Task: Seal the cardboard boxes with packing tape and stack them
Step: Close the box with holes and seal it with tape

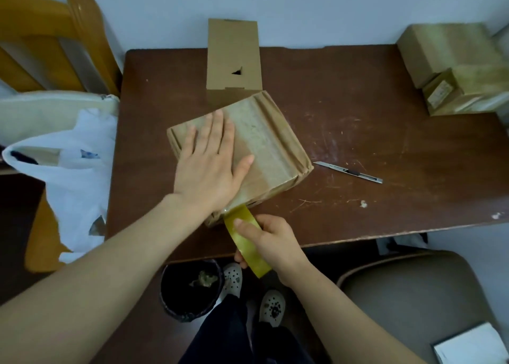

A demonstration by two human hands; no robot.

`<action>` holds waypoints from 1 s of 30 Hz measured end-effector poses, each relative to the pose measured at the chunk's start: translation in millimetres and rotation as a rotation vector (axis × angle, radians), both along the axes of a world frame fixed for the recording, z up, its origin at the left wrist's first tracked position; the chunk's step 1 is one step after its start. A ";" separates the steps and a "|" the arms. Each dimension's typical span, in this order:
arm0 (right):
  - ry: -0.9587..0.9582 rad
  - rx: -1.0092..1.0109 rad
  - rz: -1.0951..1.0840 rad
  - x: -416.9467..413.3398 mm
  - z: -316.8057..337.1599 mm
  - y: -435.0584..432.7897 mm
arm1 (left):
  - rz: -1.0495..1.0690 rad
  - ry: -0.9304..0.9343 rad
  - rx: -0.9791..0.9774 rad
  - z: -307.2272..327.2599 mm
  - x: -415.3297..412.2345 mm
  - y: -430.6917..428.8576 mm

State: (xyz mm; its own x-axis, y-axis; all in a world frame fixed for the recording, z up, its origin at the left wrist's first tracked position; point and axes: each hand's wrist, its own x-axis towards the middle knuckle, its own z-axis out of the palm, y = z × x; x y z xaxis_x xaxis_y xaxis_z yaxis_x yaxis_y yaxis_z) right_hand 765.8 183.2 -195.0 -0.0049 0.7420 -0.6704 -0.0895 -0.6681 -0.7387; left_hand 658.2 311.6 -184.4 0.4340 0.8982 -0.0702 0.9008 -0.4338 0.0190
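- Scratched brown table (371, 93) fills the middle of the frame.
- Utility knife (349, 172) lies flat on it, right of centre.
- Wooden chair (41, 32), upper left.
- White plastic bag (74, 176), left edge.
- Black bin (190, 289), bottom centre.

Head-worn wide view; forward and down; close above table (358, 101)

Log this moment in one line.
left hand flat on brown cardboard box; right hand grips yellow packing tape roll, strip reaches box; silver utility knife untouched

Left hand (208, 168) presses box (264, 140); right hand (271, 242) grips tape (242, 227)
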 end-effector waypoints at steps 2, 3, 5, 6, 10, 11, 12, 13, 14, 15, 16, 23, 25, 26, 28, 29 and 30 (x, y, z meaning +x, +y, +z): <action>0.004 -0.005 -0.013 -1.2 0.9 0.0 | 0.015 -0.003 -0.085 -4.5 3.4 -6.9; 0.006 -0.005 -0.015 -1.6 1.9 -0.5 | 0.030 -0.014 -0.109 -4.4 2.2 -10.1; 0.025 -0.011 -0.016 -2.7 4.1 -0.8 | -0.032 -0.021 -0.097 -3.5 -2.5 -29.2; 0.036 -0.015 -0.023 -2.6 4.3 -0.5 | -0.110 -0.031 -0.077 -4.9 -4.9 -41.6; 0.061 -0.009 -0.014 1.0 1.4 -6.0 | -0.109 -0.372 -0.218 7.5 -24.3 -34.9; 0.053 0.006 -0.001 2.6 1.3 -7.2 | -0.004 -0.436 -0.238 13.0 -31.1 -16.8; 0.041 0.020 0.007 3.8 1.9 -7.5 | 0.098 -0.445 -0.253 17.2 -38.0 2.4; 0.030 0.030 0.011 4.8 3.1 -7.5 | 0.184 -0.437 -0.308 21.0 -44.8 18.7; 0.021 0.037 0.012 5.2 4.8 -6.8 | 0.246 -0.448 -0.394 22.6 -50.3 31.9; 0.013 0.044 0.011 5.4 7.1 -6.0 | 0.276 -0.495 -0.478 20.8 -54.8 40.6; 0.000 0.052 0.015 5.8 10.5 -5.8 | 0.277 -0.554 -0.522 17.3 -57.2 43.8; 0.085 0.095 0.194 25.8 75.5 -20.7 | 0.374 -0.845 -0.719 -0.6 -81.6 21.7; 0.170 0.188 0.307 25.6 102.3 -16.7 | 0.476 -0.991 -0.895 -7.4 -91.3 10.3; 0.178 0.239 0.341 22.6 112.4 -10.7 | 0.541 -1.060 -0.939 -11.2 -92.5 5.8; 0.171 0.280 0.324 14.5 122.6 7.4 | 0.692 -1.202 -0.860 -13.9 -90.0 -0.2; 0.174 0.284 0.297 10.3 124.2 19.3 | 0.767 -1.257 -0.746 -12.3 -88.7 -1.6; 0.192 0.290 0.273 5.8 125.5 31.9 | 0.800 -1.312 -0.651 -9.0 -90.5 -4.7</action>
